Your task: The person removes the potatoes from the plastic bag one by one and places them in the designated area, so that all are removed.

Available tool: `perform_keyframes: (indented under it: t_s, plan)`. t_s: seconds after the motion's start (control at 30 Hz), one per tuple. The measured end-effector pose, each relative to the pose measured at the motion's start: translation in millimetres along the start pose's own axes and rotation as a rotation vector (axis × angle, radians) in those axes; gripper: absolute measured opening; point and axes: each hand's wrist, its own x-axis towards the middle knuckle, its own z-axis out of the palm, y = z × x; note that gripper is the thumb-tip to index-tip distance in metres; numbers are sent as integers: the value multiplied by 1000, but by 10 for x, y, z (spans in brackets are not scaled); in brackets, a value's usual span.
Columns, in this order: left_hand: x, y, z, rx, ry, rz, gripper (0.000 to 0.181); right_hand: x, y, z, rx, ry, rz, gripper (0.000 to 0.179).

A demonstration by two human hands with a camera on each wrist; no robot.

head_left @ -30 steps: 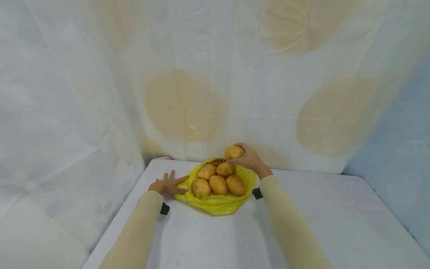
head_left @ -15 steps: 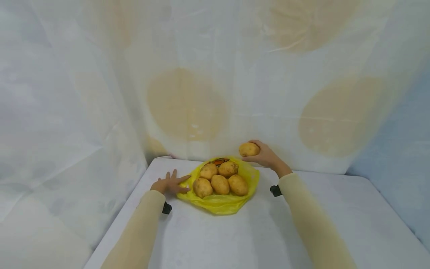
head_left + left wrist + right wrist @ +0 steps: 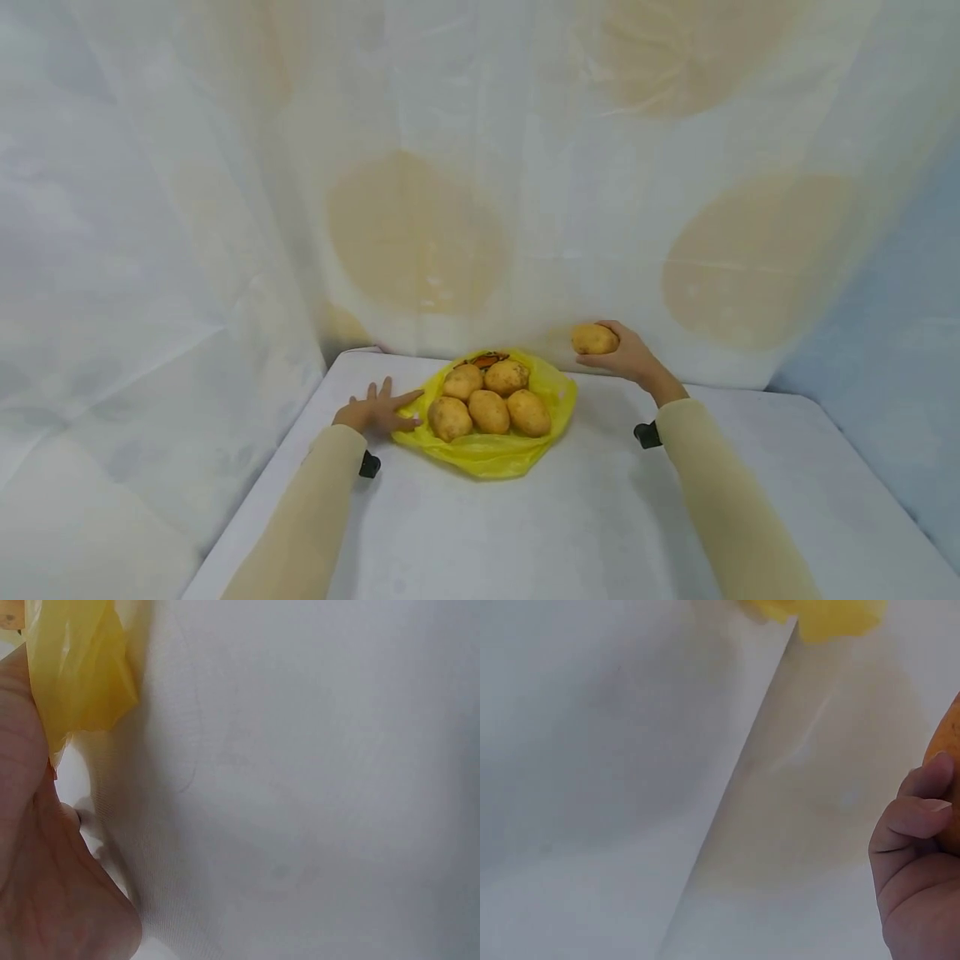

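A potato (image 3: 592,339) is sitting in the right hand (image 3: 630,358), to the right of the yellow bag and by the far side of the table; the fingers are curling over its far side and the thumb is pressing from the near side, probably because something so round is needing support from both; the bag (image 3: 480,468) is lying spread out, with five other potatoes (image 3: 488,412) resting on it, two behind three, their weight likely helping to pin the plastic; the left hand (image 3: 377,412) is touching the bag's left edge with fingers spreading apart, seemingly steadying it; whether any plastic is being pinched, I cannot tell.

The table (image 3: 480,542) is ending just behind the bag, where a spotted cloth (image 3: 412,233) is hanging, so room that way is looking tight; the table's left edge is running near the left hand; wider room is opening rightward and toward the person.
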Motion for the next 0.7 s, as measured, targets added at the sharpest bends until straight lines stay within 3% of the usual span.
perform_keyframes:
  t_s: [0.3, 0.47, 0.7]
  plan:
    - [40, -22, -2, -3, 1, -6, 76, -116, 241, -192, 7, 30, 83, 92]
    - [90, -47, 40, -1, 6, -3, 77, -190, 359, -210, 20, 37, 135, 93]
    - [54, -36, 15, -1, 13, 7, 76, -214, 465, -206, 37, 60, 177, 92]
